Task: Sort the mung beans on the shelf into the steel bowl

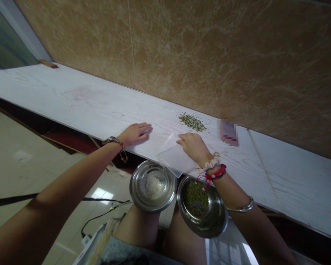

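My left hand (135, 133) rests on the white tabletop, palm down with its fingers stretched out and nothing in it. My right hand (193, 145) has its fingers curled together at the upper edge of a translucent plastic bag (171, 154), which lies flat and reaches over the table's front edge. Just beyond that hand, a loose pile of green mung beans (193, 122) is spread on the table. Below the edge, a steel bowl (136, 197) with white grains sits over my left thigh. Another steel bowl (216, 217), tilted and holding green beans, sits over my right thigh.
A phone-like object (229, 132), blurred out, lies by the wall to the right of the beans. The narrow white table (99, 95) runs along a brown marbled wall (182, 51). A wooden piece (47, 64) lies at its far left. Cables (99, 215) trail on the floor.
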A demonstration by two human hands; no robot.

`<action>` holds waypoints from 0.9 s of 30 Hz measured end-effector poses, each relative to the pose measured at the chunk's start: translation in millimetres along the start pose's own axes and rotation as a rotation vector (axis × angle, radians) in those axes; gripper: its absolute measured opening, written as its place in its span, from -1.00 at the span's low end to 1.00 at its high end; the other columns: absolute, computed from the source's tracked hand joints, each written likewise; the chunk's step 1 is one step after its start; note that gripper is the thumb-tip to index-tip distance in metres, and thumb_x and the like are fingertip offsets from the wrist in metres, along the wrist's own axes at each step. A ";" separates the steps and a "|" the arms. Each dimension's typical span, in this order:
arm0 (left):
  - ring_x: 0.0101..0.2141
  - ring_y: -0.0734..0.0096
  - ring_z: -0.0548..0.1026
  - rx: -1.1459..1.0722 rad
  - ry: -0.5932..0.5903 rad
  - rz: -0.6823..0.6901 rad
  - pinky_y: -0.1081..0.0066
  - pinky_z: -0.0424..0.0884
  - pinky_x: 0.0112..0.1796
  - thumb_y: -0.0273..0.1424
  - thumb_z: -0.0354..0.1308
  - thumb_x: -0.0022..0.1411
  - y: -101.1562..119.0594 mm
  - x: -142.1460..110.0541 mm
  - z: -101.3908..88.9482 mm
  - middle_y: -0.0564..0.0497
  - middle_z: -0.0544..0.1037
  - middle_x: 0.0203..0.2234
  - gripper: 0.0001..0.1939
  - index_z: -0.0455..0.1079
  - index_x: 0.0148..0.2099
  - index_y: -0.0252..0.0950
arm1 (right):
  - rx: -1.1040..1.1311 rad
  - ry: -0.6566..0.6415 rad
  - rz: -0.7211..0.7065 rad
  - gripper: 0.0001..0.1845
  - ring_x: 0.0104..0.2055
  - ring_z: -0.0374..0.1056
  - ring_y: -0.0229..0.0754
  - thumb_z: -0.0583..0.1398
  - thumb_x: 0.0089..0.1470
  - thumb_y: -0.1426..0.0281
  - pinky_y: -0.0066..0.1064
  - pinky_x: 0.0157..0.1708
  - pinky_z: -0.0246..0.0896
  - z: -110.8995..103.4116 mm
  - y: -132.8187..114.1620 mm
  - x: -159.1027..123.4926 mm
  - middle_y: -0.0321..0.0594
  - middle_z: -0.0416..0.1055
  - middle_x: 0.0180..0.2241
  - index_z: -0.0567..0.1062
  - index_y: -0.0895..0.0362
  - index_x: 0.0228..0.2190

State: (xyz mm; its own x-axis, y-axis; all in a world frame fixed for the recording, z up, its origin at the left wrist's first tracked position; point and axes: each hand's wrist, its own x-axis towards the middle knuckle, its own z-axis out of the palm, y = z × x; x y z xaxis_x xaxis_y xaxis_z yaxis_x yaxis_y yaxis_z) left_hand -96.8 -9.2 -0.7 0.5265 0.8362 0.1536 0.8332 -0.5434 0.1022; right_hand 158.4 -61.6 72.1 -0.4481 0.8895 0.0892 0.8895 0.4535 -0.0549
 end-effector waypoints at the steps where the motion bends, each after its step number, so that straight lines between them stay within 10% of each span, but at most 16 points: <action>1: 0.15 0.28 0.21 -0.003 0.002 0.000 0.28 0.16 0.10 -0.26 -0.19 0.25 -0.1 0.0 0.1 -0.08 0.28 0.15 -0.51 0.26 0.13 -0.33 | 0.013 -0.002 -0.030 -0.80 -0.25 0.38 -0.17 0.10 0.13 0.44 -0.37 -0.24 0.18 0.8 -2.6 -0.2 -0.10 0.51 -0.32 0.53 0.17 -0.33; 9: 0.16 0.28 0.20 -0.006 -0.012 -0.003 0.28 0.14 0.11 -0.25 -0.19 0.25 -2.9 0.1 2.3 -0.08 0.26 0.17 -0.50 0.24 0.15 -0.34 | 0.223 0.049 -0.294 -0.79 -0.23 0.39 -0.23 0.12 0.09 0.50 -0.40 -0.18 0.23 -3.0 -11.5 -6.3 -0.18 0.52 -0.33 0.53 0.15 -0.26; 27: 0.10 0.26 0.29 0.035 0.025 0.017 0.26 0.21 0.08 -0.28 -0.20 0.23 -1.5 0.3 1.1 -0.07 0.35 0.10 -0.53 0.29 0.10 -0.32 | 0.027 0.648 0.212 -0.68 -0.12 0.33 -0.04 -0.05 0.17 0.34 -0.18 -0.06 0.16 -33.1 67.7 -49.4 -0.06 0.47 -0.24 0.45 0.12 -0.22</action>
State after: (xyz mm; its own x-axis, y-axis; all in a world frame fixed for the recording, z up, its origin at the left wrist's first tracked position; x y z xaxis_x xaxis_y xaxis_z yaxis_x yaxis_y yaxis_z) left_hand -97.7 -8.0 -1.9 0.5371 0.8243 0.1792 0.8296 -0.5546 0.0647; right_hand 243.7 -76.7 96.9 -0.1131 0.7509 0.6507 0.9457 0.2822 -0.1612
